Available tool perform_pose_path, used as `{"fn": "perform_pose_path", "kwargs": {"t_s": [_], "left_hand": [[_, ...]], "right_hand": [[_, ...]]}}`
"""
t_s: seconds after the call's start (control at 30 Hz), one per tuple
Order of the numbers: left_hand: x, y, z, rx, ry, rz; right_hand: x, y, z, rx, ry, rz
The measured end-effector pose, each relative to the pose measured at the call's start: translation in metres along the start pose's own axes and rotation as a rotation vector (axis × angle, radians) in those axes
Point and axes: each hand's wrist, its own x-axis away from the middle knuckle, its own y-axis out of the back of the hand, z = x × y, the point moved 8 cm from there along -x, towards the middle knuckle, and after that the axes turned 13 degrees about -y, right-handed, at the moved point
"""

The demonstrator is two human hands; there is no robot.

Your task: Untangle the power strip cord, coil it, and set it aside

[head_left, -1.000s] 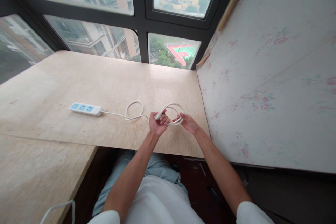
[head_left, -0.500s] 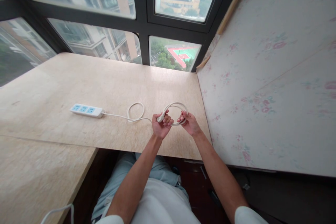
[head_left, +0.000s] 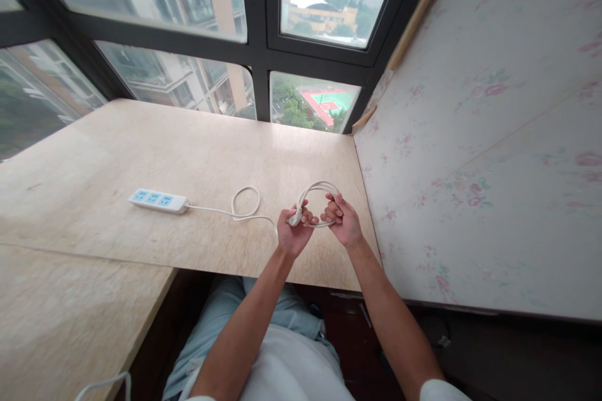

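A white power strip (head_left: 158,200) with blue socket faces lies on the stone-look ledge, left of my hands. Its white cord (head_left: 214,208) runs right, makes one loose loop on the ledge, then rises to my left hand. Between my hands the cord forms a round coil (head_left: 318,185) of a few turns. My left hand (head_left: 296,229) is closed on the coil's left side, with the plug (head_left: 295,218) lying at the fingers. On the coil's right side, my right hand (head_left: 344,219) is closed round the cord, fingers curled.
The pale ledge (head_left: 188,150) reaches to dark-framed windows (head_left: 261,44). A flower-patterned wall (head_left: 470,188) rises close on the right. Another white cable (head_left: 106,382) shows at the lower left, by the ledge's edge.
Both hands have shifted slightly right with the coil. My right hand's fingers are more curled round the cord. The view has tilted a little; the power strip stays in place.
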Motion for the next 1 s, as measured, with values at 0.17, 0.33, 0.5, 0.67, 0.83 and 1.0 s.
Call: {"fn": "perform_pose_path", "kwargs": {"t_s": [0.17,0.33,0.5,0.67,0.83,1.0], "left_hand": [[0.009,0.004,-0.001,0.030,0.096,0.014],[0.019,0.005,-0.002,0.082,0.141,-0.045],[0.024,0.001,-0.008,0.053,0.138,-0.026],[0.023,0.004,-0.014,-0.174,0.207,0.022],[0.017,0.015,-0.015,-0.187,0.260,-0.033],[0.014,0.012,-0.016,-0.145,0.190,-0.053]], "right_hand": [[0.000,-0.005,0.009,0.048,-0.053,-0.033],[-0.003,-0.010,0.010,0.017,-0.156,-0.032],[-0.007,-0.009,0.007,-0.049,-0.259,-0.026],[-0.009,-0.005,0.002,-0.011,-0.365,-0.031],[-0.009,-0.003,-0.003,0.048,-0.453,-0.021],[-0.012,-0.004,-0.008,0.040,-0.452,-0.004]]}}
